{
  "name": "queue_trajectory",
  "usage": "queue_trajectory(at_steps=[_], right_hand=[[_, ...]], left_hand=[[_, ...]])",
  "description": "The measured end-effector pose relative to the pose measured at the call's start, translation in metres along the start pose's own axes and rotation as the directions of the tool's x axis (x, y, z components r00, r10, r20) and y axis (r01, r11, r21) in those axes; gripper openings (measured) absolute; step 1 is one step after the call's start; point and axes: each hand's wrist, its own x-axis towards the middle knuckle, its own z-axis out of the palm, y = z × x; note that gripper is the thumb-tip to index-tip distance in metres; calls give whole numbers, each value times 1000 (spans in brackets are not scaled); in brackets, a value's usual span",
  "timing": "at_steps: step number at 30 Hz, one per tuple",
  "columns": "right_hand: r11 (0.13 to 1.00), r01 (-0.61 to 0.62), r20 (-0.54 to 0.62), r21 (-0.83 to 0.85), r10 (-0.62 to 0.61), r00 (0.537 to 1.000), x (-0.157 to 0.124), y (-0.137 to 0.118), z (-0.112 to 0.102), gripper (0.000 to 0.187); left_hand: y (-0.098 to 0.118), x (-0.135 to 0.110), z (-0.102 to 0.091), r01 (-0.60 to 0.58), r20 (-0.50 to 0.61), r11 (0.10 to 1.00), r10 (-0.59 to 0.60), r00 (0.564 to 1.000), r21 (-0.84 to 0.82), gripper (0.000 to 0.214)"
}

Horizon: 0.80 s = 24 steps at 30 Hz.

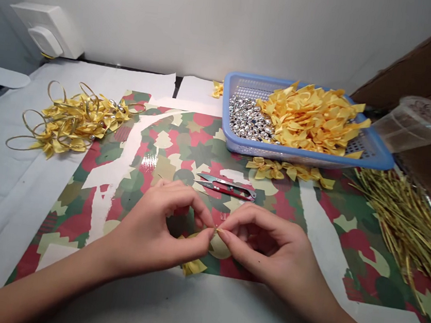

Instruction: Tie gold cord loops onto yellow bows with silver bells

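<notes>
Low over the middle of the patterned sheet, my left hand and my right hand meet fingertip to fingertip. Each is closed in a pinch of thumb and forefinger. A short bit of thin gold cord shows between the fingertips; most of it is hidden. Below my left hand a yellow ribbon bow shows in part, and whether it is tied to the cord I cannot tell. Just beyond the hands lie small thread snips with red and silver blades.
A blue basket at the back holds silver beads and yellow ribbon bows. More bows lie before it. Looped bows are heaped left. Gold cords and a clear plastic cup are right.
</notes>
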Motion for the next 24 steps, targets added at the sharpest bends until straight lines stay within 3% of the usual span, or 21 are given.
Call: queue_trajectory(at_steps=[11, 24], right_hand=[[998, -59, 46, 18, 58, 997, -1, 1, -2, 15], [997, -71, 17, 36, 70, 997, 0, 1, 0, 20]], left_hand=[[2, 1, 0, 60, 31, 998, -59, 998, -24, 7], [3, 0, -1, 84, 53, 995, -81, 995, -53, 7]])
